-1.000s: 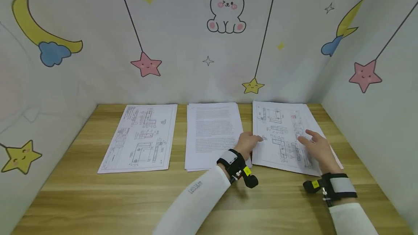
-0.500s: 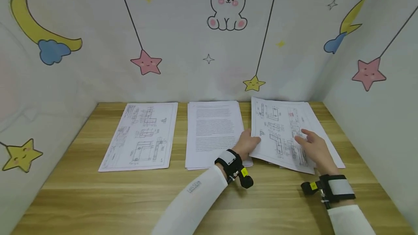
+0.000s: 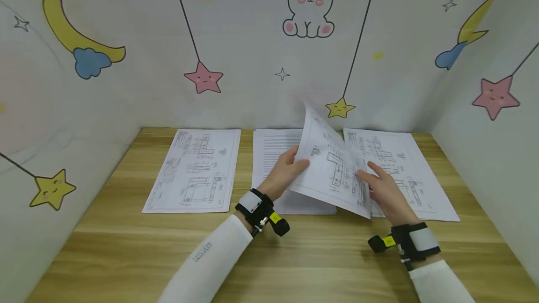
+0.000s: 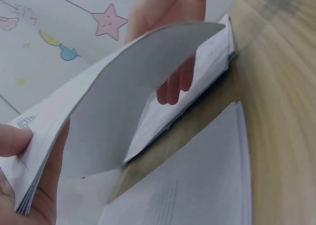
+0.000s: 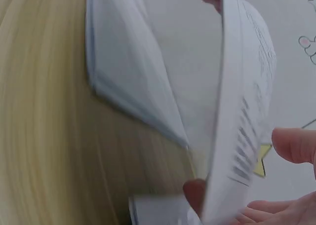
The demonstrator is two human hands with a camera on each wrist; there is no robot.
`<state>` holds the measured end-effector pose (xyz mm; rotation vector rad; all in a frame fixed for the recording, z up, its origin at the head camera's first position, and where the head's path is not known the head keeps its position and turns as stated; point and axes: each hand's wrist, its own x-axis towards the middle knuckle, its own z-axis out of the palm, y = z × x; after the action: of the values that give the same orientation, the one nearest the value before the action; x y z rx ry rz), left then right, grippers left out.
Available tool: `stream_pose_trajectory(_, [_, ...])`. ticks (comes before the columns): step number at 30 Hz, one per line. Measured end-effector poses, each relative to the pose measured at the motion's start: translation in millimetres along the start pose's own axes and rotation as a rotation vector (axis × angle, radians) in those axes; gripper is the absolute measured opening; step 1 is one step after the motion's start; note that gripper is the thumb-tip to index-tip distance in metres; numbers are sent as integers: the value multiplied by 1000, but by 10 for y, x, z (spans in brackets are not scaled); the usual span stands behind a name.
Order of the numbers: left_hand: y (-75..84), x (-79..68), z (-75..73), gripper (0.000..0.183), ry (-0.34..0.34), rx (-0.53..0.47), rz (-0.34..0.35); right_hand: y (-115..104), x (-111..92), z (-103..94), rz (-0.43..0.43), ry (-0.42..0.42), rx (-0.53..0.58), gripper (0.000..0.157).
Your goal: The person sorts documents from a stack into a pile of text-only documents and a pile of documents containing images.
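Note:
My left hand (image 3: 280, 174) pinches the left edge of a thin sheaf of drawing sheets (image 3: 324, 162), thumb on the printed face and fingers underneath. Several paper layers show at its edge in the left wrist view. The sheaf is raised, bowed and tilted, overlapping the middle text stack (image 3: 271, 146) and the right-hand drawing stack (image 3: 421, 195) in the head view. At the sheaf's right end is my right hand (image 3: 389, 198), its fingers loosely extended. In the right wrist view its thumb (image 5: 296, 143) stands apart from the paper, while one fingertip shows across the sheaf's edge.
Another drawing stack (image 3: 191, 172) lies on the left of the wooden table (image 3: 126, 256). White walls with cartoon pictures (image 3: 309, 3) enclose the back and sides. Both wrists wear strapped cameras (image 3: 278, 226).
My left hand has lifted the sheaf off the right-hand stack and carried it left, uncovering another drawing. The right hand has followed slightly left. The head view has shifted a little.

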<state>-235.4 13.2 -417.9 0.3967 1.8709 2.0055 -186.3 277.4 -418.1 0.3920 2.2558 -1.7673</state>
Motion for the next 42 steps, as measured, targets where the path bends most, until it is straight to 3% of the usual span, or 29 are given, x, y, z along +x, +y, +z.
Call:
stream_pose_trajectory(6, [149, -331, -547, 48, -2, 26, 68, -211, 22, 447, -81, -113, 406, 74])
stream_pose_trajectory(9, [178, -524, -868, 49, 47, 55, 52, -333, 94, 747, -136, -153, 494, 62])
stream_pose_trajectory(12, [177, -725, -1202, 51, 136, 94, -2, -432, 201, 1104, -148, -150, 465, 50])
stream_pose_trajectory(16, [111, -1005, -1648, 55, 266, 170, -114, -490, 324, 1626, -127, -160, 363, 47])
stream_pose_trajectory(19, [26, -1190, -1950, 58, 346, 239, -213, -492, 367, 1979, -90, -193, 282, 50])
stream_pose_trajectory(23, [-70, -1373, -2246, 61, 424, 304, -333, -466, 374, 2313, -63, -220, 182, 60])
stream_pose_trajectory(27, [-136, -1488, -2448, 61, 475, 339, -398, -447, 351, 2502, -86, -284, 136, 68])
stream_pose_trajectory(34, [-227, -1559, -2627, 66, 606, 447, -455, -472, 272, 2656, -75, -407, 148, 61])
stream_pose_trajectory(38, [-224, -1584, -2639, 67, 707, 499, -448, -488, 223, 2607, -93, -446, 120, 58])
stream_pose_trajectory(42, [-110, -1605, -2606, 63, 771, 580, -443, -497, 183, 2375, -164, -481, 39, 55])
